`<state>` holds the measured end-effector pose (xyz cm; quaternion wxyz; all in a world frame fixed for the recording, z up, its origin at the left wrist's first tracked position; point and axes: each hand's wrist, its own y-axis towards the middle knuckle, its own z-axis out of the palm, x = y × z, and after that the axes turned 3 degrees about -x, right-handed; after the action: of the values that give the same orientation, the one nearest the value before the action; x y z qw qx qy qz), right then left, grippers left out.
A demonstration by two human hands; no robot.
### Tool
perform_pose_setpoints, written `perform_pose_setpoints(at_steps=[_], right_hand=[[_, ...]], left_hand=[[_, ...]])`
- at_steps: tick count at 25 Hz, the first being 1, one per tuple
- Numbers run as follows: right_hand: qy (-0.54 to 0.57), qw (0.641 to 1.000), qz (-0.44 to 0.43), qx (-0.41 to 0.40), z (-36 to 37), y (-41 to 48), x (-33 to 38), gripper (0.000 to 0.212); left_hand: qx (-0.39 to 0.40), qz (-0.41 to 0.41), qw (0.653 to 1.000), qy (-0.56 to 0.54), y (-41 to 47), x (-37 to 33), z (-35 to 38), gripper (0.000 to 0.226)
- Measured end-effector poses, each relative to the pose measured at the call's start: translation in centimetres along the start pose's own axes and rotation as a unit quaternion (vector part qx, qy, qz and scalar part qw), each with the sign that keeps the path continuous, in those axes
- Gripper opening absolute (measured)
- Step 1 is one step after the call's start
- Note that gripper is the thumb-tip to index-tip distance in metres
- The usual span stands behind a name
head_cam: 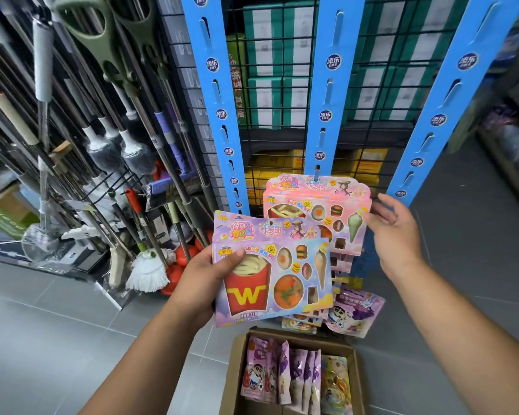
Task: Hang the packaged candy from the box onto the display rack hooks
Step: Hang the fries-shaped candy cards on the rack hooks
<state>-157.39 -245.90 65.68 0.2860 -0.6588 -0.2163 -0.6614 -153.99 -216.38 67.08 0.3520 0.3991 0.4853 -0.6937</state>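
Note:
My left hand [203, 283] grips a pink and purple candy package [282, 280] printed with red fries and a yellow W, thumb on its front. It is held low, in front of the display rack. A matching package [321, 202] hangs on a hook of the middle blue strip [331, 85], with more of them hanging below it. My right hand [393, 232] is open, its fingers beside the right edge of the hanging package. A cardboard box [354, 381] on the floor below holds several purple and yellow candy bags standing upright.
Three blue hook strips stand on a black wire grid, the left one [213, 94] and the right one [450, 94] bare. Green and yellow cartons sit behind the grid. Mops and brooms [126, 145] lean at the left. A purple cartoon bag [357, 313] hangs low. Grey tile floor [42, 324] surrounds.

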Motion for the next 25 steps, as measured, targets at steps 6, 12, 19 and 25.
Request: perform_pose_setpoints(at_steps=[6,12,19,25], right_hand=[[0.021,0.996,-0.056,0.059,-0.2,-3.1,2.6,0.031],[0.029,0.994,-0.06,0.081,-0.1,-2.7,4.2,0.045],[0.047,0.994,-0.088,0.039,1.0,-0.7,6.5,0.048],[0.032,0.995,-0.096,0.014,1.7,0.2,6.5,0.048]], left_hand=[[0.064,0.03,0.997,-0.021,2.0,-3.1,3.5,0.043],[0.08,0.071,0.994,-0.023,3.9,-5.9,6.4,0.043],[0.015,0.174,0.978,0.112,5.5,-8.5,8.0,0.055],[-0.002,0.232,0.95,0.21,7.1,-8.9,8.6,0.075]])
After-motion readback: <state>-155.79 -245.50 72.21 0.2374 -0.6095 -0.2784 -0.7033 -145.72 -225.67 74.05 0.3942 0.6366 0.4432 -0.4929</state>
